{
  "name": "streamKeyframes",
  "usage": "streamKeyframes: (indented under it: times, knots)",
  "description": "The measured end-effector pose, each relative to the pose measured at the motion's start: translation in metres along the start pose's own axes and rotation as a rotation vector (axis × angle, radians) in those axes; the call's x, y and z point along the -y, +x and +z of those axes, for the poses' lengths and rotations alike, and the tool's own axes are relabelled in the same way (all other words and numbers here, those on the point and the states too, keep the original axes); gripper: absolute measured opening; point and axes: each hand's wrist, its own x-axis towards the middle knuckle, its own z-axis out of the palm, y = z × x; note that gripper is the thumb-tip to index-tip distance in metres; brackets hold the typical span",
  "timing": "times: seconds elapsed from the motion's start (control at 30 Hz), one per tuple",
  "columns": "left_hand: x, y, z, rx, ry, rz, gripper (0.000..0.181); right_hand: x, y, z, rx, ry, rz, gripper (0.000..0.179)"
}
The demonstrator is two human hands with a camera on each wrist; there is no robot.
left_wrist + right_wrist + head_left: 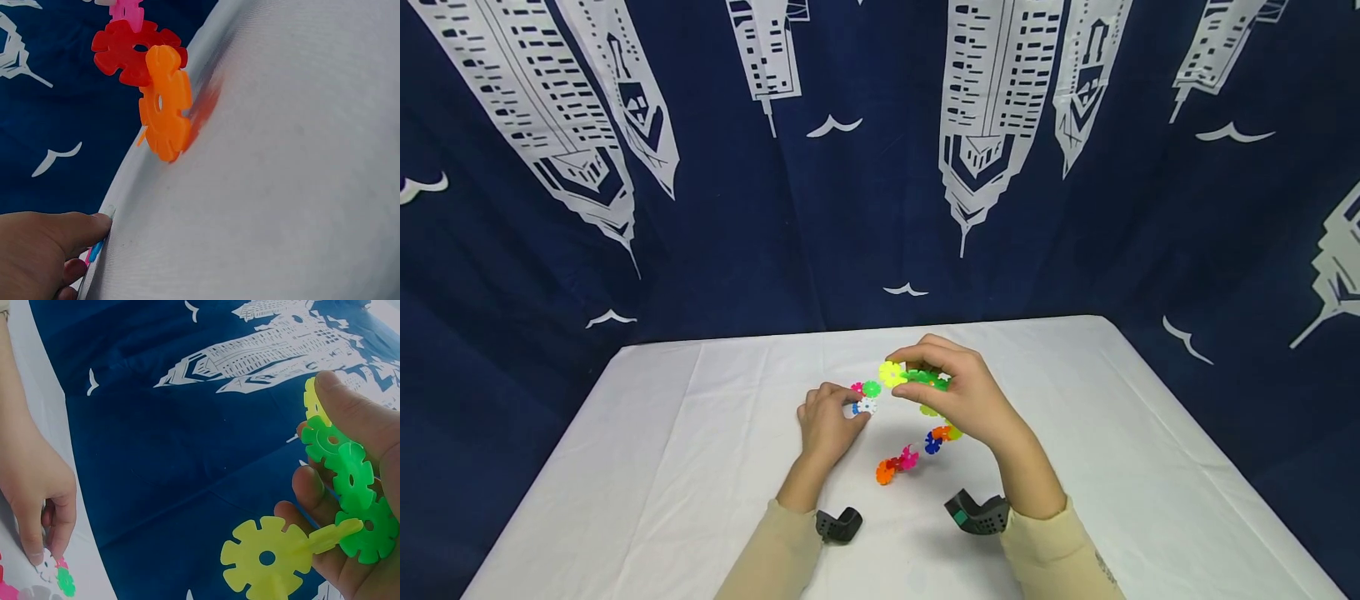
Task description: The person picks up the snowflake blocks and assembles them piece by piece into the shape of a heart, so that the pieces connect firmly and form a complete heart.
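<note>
In the head view my right hand (966, 392) pinches a yellow flower-shaped disc (891, 375) between thumb and fingers, raised over the table. Slotted to it are green discs (352, 478) that run along the palm in the right wrist view, then yellow ones (240, 550). This chain hangs down past a blue disc (933, 442) and a pink disc (909, 457) to an orange disc (165, 106) at its low end. My left hand (827, 421) pinches a white disc (867, 406) low at the table. Beside it show a blue disc (854, 409), a green disc (872, 388) and a pink one (857, 387).
A white cloth covers the table (715, 467). Behind it hangs a dark blue curtain (865, 208) with white buildings and birds printed on it. Black wrist-worn devices (977, 512) stick out from both sleeves.
</note>
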Motion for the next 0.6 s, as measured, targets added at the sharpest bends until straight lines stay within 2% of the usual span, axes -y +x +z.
streamKeyframes:
  times: [0.17,0.23,0.4,0.5,0.6]
  knots:
    - [0.0025,0.0002,0.0002,0.002,-0.055,0.007,0.022,-0.0008,0.0005,-0.0016,0.002,-0.016,0.002,0.029]
    - [0.003,0.0002,0.0002,0.011,-0.056,0.017,0.025,-0.0009,0.0003,-0.0019,0.004,-0.018,0.005,0.03]
    - [0.0043,-0.0008,-0.0001,0.069,0.023,0.073,0.041,-0.0006,0.0001,-0.0017,0.015,-0.017,0.017,0.03]
    - [0.0046,-0.0015,-0.0005,0.092,0.046,0.09,0.036,-0.0005,0.0001,-0.0013,0.022,-0.023,0.027,0.029]
    - [0.0042,-0.0017,-0.0007,0.091,0.029,0.088,0.031,-0.0005,0.0002,-0.0011,0.025,-0.028,0.031,0.029]
